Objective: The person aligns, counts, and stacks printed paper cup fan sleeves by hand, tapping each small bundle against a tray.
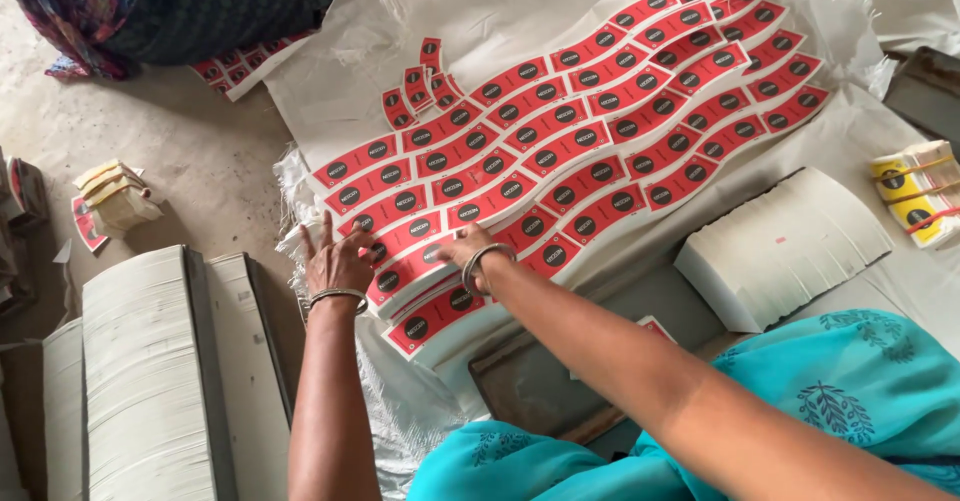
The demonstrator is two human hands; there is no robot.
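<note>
Soft, even daylight fills the scene, brightest on the white sheet toward twelve o'clock, which nearly washes out. Shadows are faint and short. Focus is fairly sharp at centre; toward five o'clock the teal cloth looks slightly soft.

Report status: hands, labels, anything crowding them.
Left hand and right hand flat on near red label strips, fingers spread. Strips fanned in rows across white sheet. White card stack right, clear of hands.

Both hands flat on red labels
</note>
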